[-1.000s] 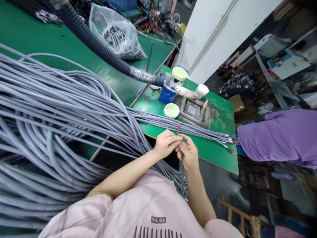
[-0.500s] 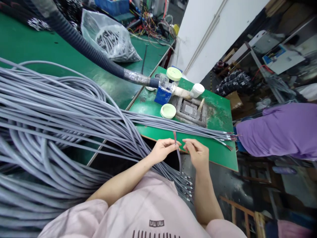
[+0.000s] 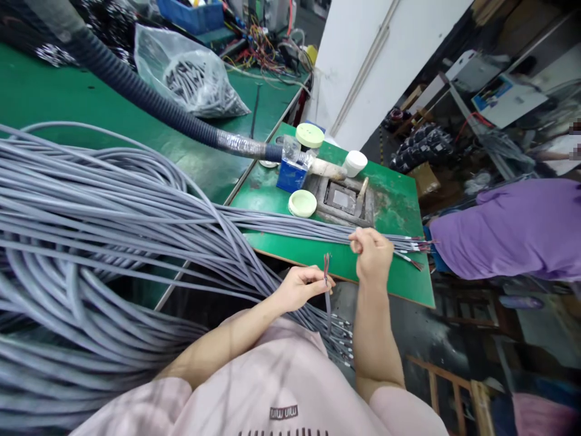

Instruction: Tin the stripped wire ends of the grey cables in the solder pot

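Observation:
My left hand [image 3: 302, 289] pinches a grey cable [image 3: 328, 312] close to its end. Thin coloured wires [image 3: 327, 266] stick up from the stripped end above my fingertips. Up and to the right, my right hand [image 3: 373, 254] is closed, thumb against curled fingers, in front of the bundle of grey cables [image 3: 281, 223] on the green bench [image 3: 272, 245]. Whether it holds anything between the fingertips is hidden. Bare wire ends [image 3: 420, 245] of that bundle lie at the bench's right side. More cable ends [image 3: 342, 339] hang below my left hand.
Coiled grey cables [image 3: 91, 206] fill the left. A ridged hose [image 3: 167, 106] runs to a blue box [image 3: 292, 174]. Near it are a square metal pot [image 3: 342, 198], a pale green lid [image 3: 302, 203] and a white jar [image 3: 354, 162]. A person in purple [image 3: 503, 233] is at right.
My right hand has moved up and right, away from the wires, toward the cable bundle. My left hand still holds the cable, slightly lower in view. The wires look more spread.

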{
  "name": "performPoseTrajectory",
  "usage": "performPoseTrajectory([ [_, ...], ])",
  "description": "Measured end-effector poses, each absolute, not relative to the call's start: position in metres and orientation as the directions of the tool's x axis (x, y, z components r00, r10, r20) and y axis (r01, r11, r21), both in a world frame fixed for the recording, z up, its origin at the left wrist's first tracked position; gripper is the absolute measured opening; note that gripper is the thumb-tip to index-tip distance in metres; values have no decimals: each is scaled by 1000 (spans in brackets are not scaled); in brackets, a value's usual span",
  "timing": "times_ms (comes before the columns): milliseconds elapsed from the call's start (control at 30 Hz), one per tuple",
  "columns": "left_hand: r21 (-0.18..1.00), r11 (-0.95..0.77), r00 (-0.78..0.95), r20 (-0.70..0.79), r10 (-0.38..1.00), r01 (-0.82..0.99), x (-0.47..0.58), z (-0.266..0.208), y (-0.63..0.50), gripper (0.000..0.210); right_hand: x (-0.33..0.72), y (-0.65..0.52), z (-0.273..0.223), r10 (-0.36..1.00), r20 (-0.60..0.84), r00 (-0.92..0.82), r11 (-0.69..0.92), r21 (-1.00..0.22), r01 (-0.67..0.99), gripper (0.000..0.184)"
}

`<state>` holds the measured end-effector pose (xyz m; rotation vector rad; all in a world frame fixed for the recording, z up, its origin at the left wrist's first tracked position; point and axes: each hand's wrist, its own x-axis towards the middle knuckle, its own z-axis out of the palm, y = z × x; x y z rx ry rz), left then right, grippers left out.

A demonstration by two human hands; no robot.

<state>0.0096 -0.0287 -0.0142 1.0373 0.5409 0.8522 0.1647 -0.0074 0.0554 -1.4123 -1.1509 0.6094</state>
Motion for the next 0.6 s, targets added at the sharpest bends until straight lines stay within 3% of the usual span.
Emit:
performPoseTrajectory([
  [67,873,321,576,-58,816,-367,11,-14,-29,30,171,-10,59,904,265,336,143,-928,345,25],
  [200,841,371,565,-97,819,-394,12,-14,-27,29,164,-29,67,960,269,73,172,-777,605,22],
  [433,849,358,565,-87,821,-389,13,-9,-27,35,142,-38,65,939,335,-79,263,-550,793,23],
  [500,849,357,568,-83,819,-390,13,-8,-28,34,141,-34,65,944,320,-80,259,-568,781,27],
  [600,839,370,584,-78,808,-399,12,-8,-28,33,141,-28,59,976,216,-2,167,-749,642,28],
])
